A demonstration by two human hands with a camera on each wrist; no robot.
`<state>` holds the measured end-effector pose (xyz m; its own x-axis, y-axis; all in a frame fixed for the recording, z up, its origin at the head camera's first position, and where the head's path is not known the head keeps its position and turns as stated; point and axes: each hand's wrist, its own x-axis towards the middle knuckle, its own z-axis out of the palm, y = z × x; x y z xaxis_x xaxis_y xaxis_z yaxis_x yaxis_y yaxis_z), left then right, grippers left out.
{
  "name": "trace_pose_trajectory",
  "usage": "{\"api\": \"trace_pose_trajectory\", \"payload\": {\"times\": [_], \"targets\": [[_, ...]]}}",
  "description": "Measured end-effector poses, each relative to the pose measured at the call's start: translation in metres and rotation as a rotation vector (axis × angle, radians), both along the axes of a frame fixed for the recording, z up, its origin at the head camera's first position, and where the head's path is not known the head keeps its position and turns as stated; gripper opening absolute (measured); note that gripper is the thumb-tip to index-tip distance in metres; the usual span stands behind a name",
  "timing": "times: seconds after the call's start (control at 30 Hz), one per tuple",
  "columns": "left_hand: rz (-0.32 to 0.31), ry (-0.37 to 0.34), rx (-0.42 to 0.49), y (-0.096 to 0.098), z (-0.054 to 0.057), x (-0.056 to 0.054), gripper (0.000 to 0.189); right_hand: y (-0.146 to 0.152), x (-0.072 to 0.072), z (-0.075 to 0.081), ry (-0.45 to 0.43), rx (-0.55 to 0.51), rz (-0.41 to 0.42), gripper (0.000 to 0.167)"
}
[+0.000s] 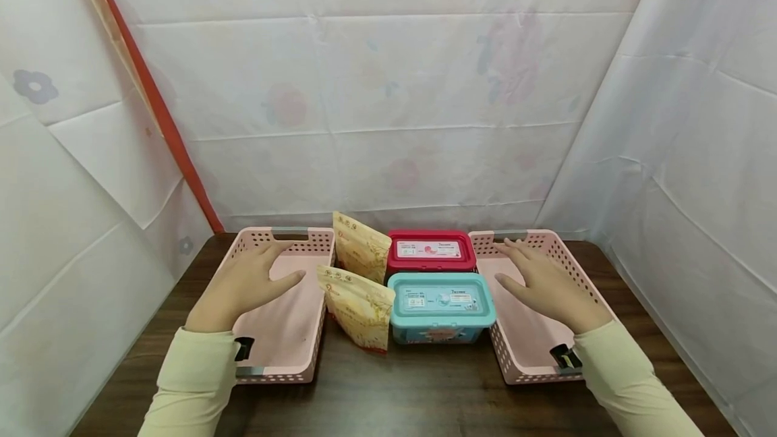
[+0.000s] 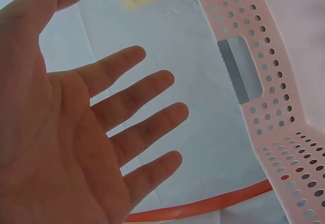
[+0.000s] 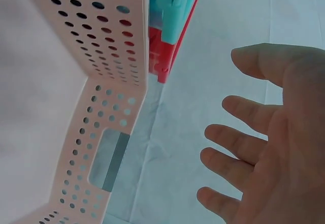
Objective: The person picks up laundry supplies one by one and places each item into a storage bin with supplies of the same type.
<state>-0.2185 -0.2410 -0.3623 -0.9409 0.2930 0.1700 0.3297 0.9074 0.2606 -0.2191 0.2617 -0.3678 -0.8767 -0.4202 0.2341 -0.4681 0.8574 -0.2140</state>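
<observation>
My left hand hovers over the left pink basket, fingers spread and holding nothing. Over the right pink basket hangs my right hand, also spread, with nothing in it. Both baskets have perforated walls and bare floors. Between them stand two yellow pouches, one in front of the other. Beside the pouches sit a teal lidded box and, behind it, a red lidded box. In the left wrist view the palm and fingers show; the right wrist view shows the right fingers apart from the basket wall.
A dark wooden table carries everything. White patterned cloth hangs behind and on both sides. An orange-red strip runs down the left rear corner.
</observation>
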Motion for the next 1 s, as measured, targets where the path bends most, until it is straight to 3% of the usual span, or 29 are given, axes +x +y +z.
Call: {"api": "trace_pose_trajectory", "payload": {"times": [0.1, 0.3, 0.47, 0.73, 1.0], "targets": [[-0.029, -0.018, 0.044, 0.001, -0.001, 0.001, 0.071, -0.004, 0.000, -0.002, 0.025, -0.015, 0.023, 0.054], [-0.158, -0.070, 0.200, 0.004, -0.005, 0.003, 0.058, -0.016, 0.000, -0.009, 0.109, -0.054, 0.090, 0.045], [-0.191, -0.090, 0.258, 0.007, -0.008, 0.006, 0.053, -0.024, 0.002, -0.012, 0.089, -0.108, 0.118, 0.045], [-0.168, -0.244, 0.368, 0.012, -0.008, 0.011, 0.052, -0.034, 0.005, -0.015, 0.064, -0.146, 0.152, 0.039], [-0.104, -0.233, 0.451, 0.019, -0.010, 0.013, 0.048, -0.045, 0.008, -0.014, 0.053, -0.176, 0.172, 0.038]]}}
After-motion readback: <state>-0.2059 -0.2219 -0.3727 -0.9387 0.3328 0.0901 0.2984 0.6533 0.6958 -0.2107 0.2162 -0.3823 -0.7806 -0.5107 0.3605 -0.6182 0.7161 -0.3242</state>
